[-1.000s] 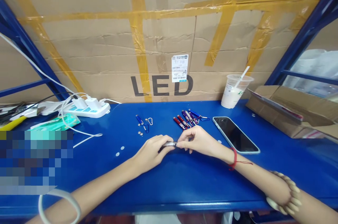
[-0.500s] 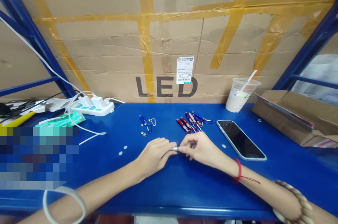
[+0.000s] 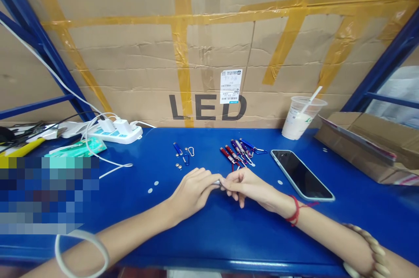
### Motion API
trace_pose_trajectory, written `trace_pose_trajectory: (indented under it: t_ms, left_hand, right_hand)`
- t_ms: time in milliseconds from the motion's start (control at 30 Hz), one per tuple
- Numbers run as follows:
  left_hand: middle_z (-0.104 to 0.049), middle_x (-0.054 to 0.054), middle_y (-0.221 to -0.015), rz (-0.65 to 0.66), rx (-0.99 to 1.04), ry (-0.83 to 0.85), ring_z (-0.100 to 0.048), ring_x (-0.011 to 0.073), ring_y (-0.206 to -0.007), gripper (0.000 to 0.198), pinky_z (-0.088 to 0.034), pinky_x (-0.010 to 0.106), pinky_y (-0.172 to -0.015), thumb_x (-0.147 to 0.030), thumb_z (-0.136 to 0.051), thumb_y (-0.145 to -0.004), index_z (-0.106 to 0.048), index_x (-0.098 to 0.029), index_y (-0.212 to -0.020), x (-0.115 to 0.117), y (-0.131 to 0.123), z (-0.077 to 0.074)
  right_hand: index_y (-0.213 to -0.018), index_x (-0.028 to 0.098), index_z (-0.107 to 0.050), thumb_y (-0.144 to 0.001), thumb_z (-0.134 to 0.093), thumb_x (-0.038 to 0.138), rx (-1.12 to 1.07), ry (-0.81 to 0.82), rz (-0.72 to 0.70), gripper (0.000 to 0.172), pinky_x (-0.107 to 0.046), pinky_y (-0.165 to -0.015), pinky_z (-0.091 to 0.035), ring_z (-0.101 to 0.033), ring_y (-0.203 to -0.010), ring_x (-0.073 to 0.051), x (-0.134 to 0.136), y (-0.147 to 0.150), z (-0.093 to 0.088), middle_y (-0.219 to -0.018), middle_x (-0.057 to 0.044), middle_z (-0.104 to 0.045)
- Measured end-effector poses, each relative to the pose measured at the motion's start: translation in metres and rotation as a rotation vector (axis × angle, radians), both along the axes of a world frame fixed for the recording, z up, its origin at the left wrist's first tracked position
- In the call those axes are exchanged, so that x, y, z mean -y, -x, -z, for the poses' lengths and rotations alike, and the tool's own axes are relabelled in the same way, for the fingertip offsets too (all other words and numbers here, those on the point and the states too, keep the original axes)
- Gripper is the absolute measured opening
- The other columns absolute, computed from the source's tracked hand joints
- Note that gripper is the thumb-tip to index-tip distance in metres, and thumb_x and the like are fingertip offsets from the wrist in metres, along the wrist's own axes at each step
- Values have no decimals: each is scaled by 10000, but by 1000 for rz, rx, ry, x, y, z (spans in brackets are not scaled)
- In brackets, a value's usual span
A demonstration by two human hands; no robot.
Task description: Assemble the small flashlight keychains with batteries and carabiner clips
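Note:
My left hand [image 3: 195,190] pinches a small silver tube [image 3: 216,183], of which only a short length shows between the fingers. At its right end the thumb and fingers of my right hand [image 3: 245,185] are closed on the same tube. Behind my right hand lie several keychain penlights [image 3: 236,152] in red, purple and blue, with clips attached. Farther left is a short blue tube [image 3: 177,149], beside a blue carabiner clip [image 3: 186,160] and a silver carabiner clip [image 3: 191,152]. Small round button cells [image 3: 178,166] lie near them.
A phone [image 3: 301,175] lies to the right, with a drink cup with a straw [image 3: 301,121] behind it and an open cardboard box [image 3: 360,151] beside. At left are a power strip [image 3: 126,135] and cables. A large carton [image 3: 140,73] stands along the back.
My right hand has shifted slightly at the tube's end, its thumb now pressed against it and its lower fingers more extended. My left hand keeps its hold. The view has moved slightly.

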State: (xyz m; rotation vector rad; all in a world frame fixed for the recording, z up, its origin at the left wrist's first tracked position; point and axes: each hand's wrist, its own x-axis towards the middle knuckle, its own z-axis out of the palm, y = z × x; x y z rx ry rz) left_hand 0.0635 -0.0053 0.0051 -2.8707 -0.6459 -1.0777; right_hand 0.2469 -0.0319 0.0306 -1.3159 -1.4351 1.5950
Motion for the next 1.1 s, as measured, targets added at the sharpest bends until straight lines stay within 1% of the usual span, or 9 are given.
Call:
trace_pose_trajectory:
  t_ms: [167,300,433,500,567,667,833,967,1100]
  left_hand:
    - [-633,38,-765,-54,3,110,-540,140,-692,251,-435,268,-664,-235,-355,-925,-585,-154,-986,0,-1,0]
    - [-653,52,-841,-62,16,206,-568,148,-734,256,-455,271,-693,-236,-350,-923,-588,-154,-972,0,-1,-2]
    - [-658,45,-898,-37,20,350,-580,146,-805,243,-455,261,-746,-241,-364,-920,-587,-170,-985,-1,-1,-6]
    - [-656,40,-901,33,-10,427,-579,138,-823,238,-446,245,-764,-243,-368,-920,-590,-173,-969,-1,-1,-8]
    - [-654,30,-891,106,-52,517,-580,123,-822,236,-435,220,-766,-249,-373,-920,-594,-173,-948,-1,-1,-11]
    - [-649,12,-865,173,-104,646,-577,101,-772,230,-421,191,-729,-263,-393,-914,-602,-170,-926,-1,-1,-16]
    - [-625,-14,-749,190,-124,808,-542,83,-664,227,-397,170,-635,-269,-421,-898,-609,-147,-861,-2,-2,-19]
    - [-642,-17,-739,221,-127,838,-561,86,-666,221,-398,170,-629,-276,-435,-892,-606,-149,-832,-4,-2,-18]
    - [-680,-5,-829,256,-144,802,-602,98,-768,220,-410,184,-725,-294,-431,-903,-605,-171,-851,-3,-1,-16]
  right_hand:
    - [-632,108,-610,-605,-717,522,130,-228,67,429,-152,-320,-407,-470,-372,-58,-4,-3,5,-466,27,-523]
    - [-854,128,-656,-672,-692,489,164,-475,107,406,-167,-334,-432,-506,-399,-71,-4,-7,5,-566,15,-565]
    - [-818,158,-692,-765,-651,391,292,-971,89,243,-193,-492,-490,-581,-560,-92,-4,-15,2,-752,-44,-632]
    - [-820,182,-699,-842,-581,301,389,-1241,-11,169,-193,-590,-487,-606,-693,-101,-4,-20,1,-833,-53,-644]
    - [-840,200,-694,-894,-503,238,504,-1416,-129,202,-178,-599,-461,-602,-719,-84,-4,-25,0,-883,-46,-644]
    - [-829,204,-677,-920,-454,234,657,-1533,-213,243,-163,-559,-426,-583,-664,-58,-2,-31,-5,-880,-28,-642]
    - [-961,220,-644,-946,-389,198,826,-1685,-273,256,-173,-555,-407,-586,-691,-62,3,-32,-11,-870,-18,-645]
    - [-945,191,-636,-948,-379,193,872,-1775,-328,256,-198,-535,-398,-554,-650,-73,4,-30,-14,-837,-24,-644]
    - [-890,168,-632,-949,-373,183,840,-1809,-342,266,-214,-520,-377,-552,-661,-85,3,-27,-14,-796,-18,-642]
